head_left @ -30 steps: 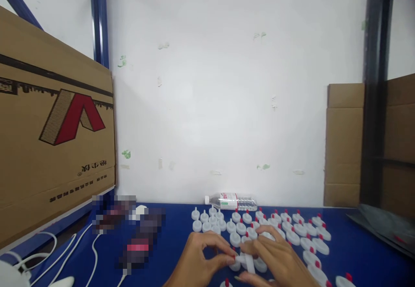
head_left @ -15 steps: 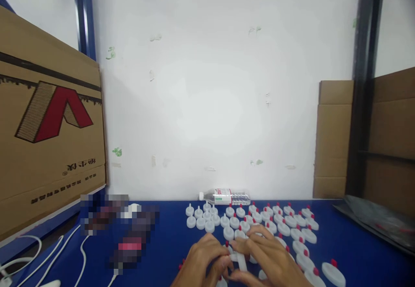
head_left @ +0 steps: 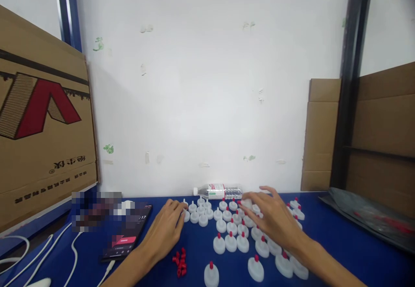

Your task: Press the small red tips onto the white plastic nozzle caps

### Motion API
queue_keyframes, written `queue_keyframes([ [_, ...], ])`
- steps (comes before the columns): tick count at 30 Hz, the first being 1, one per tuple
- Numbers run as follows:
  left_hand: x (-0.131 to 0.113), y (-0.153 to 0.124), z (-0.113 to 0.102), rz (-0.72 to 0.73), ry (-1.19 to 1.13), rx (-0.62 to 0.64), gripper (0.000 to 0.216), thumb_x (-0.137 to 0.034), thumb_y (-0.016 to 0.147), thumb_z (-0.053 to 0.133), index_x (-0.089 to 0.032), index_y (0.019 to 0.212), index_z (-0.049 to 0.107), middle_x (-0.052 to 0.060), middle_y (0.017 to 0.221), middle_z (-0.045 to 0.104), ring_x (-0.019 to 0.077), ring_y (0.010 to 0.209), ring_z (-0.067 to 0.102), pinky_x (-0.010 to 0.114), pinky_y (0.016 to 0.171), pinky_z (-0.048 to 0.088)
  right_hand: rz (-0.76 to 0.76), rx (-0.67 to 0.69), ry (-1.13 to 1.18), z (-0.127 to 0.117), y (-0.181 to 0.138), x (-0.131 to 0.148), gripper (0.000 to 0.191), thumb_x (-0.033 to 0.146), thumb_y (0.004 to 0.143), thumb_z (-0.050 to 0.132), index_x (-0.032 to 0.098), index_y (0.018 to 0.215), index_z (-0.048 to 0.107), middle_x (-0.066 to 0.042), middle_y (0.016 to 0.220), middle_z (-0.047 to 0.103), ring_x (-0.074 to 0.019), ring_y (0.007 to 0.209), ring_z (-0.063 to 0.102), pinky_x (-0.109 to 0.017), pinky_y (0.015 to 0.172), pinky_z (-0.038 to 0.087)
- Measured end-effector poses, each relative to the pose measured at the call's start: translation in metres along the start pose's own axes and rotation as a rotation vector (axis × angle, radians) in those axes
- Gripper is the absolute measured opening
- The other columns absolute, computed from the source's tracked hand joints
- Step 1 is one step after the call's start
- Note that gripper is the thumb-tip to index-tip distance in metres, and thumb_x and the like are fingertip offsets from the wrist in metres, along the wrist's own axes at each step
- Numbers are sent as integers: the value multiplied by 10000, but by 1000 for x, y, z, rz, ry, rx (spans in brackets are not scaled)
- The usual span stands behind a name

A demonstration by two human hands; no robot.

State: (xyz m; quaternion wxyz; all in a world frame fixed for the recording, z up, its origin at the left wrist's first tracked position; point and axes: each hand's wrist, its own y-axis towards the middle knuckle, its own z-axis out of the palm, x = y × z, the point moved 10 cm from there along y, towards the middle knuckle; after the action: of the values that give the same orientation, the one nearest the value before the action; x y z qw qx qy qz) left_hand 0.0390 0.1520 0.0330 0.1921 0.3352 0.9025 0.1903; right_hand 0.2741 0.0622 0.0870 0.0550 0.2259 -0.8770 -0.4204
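Many white caps with red tips (head_left: pixel 231 241) stand in rows on the blue table (head_left: pixel 324 243). At the far left of the group are several white caps without tips (head_left: pixel 198 213). My left hand (head_left: pixel 167 228) reaches to them, its fingers curled onto the leftmost cap. My right hand (head_left: pixel 274 220) hovers over the back rows, thumb and fingers pinching a white cap (head_left: pixel 248 203) while the index finger sticks out. A small heap of loose red tips (head_left: pixel 180 262) lies near my left wrist.
A clear water bottle (head_left: pixel 217 190) lies against the white wall. A phone (head_left: pixel 126 235) with a cable lies at left, beside white cords (head_left: pixel 69 252). Cardboard boxes stand at left (head_left: pixel 39 127) and right (head_left: pixel 320 135). A dark plastic bag (head_left: pixel 366 211) lies at far right.
My hands, held together near the front on one white piece, have parted. The left went forward-left to the untipped caps, the right forward to the back rows. The view tilted down slightly.
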Motion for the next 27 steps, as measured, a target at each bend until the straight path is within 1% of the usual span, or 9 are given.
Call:
queue_keyframes([
  [3,24,-1,13,-64,26,31,375,-261,1045,337,-194,1288,614,133,1253,621,307,1165,577,477,1034,478,180,50,-106,0,-1,-47,214,418,1028,498,226,1033,593,22,663,694,-188,636,678,-503,1074,369],
  [5,29,-1,21,-84,40,62,383,-275,1038,357,-212,1320,608,126,1263,622,306,1175,586,460,1029,489,284,67,-138,-1,-4,-74,236,440,1012,487,232,1006,599,24,623,687,-202,649,695,-474,1053,388],
  [8,29,0,27,-110,60,97,361,-262,1028,377,-233,1293,621,109,1227,649,307,1169,596,442,992,499,412,75,-163,-1,-12,-108,209,415,984,488,239,974,601,8,628,704,-221,644,707,-369,817,476],
  [11,29,0,26,-143,68,129,294,-255,1032,391,-243,1199,633,85,1130,687,285,1090,637,389,909,510,537,94,-198,2,-24,-138,198,395,967,487,240,955,611,4,606,695,-223,568,677,-306,595,411],
  [13,30,0,25,-163,65,149,247,-257,1036,401,-241,1143,623,72,1071,708,262,1022,669,354,864,505,592,114,-222,4,-32,-154,223,400,972,474,235,944,622,-8,652,712,-221,599,685,-300,595,404],
  [18,31,1,22,-191,56,178,177,-240,1028,419,-236,1055,593,59,973,736,264,962,696,331,802,471,703,155,-314,-2,-48,-195,293,413,964,486,213,943,699,-101,1019,751,-274,953,711,-325,742,451],
  [20,30,1,22,-189,52,184,175,-236,1028,409,-240,1047,583,57,970,735,264,960,696,326,795,461,795,177,-363,-12,-60,-217,295,380,960,491,204,1011,723,-127,1064,740,-299,957,712,-345,726,455],
  [23,27,2,24,-170,40,198,186,-238,1033,387,-244,1059,571,56,990,734,263,975,694,317,792,454,948,234,-411,-25,-86,-250,263,338,956,526,204,1038,736,-139,1020,743,-312,906,720,-365,687,470],
  [27,24,2,25,-149,25,208,192,-230,1030,374,-245,1044,565,59,993,734,263,960,697,309,767,449,1093,296,-433,-28,-121,-279,218,378,970,643,185,1057,699,-74,996,714,-208,853,692,-356,743,552],
])
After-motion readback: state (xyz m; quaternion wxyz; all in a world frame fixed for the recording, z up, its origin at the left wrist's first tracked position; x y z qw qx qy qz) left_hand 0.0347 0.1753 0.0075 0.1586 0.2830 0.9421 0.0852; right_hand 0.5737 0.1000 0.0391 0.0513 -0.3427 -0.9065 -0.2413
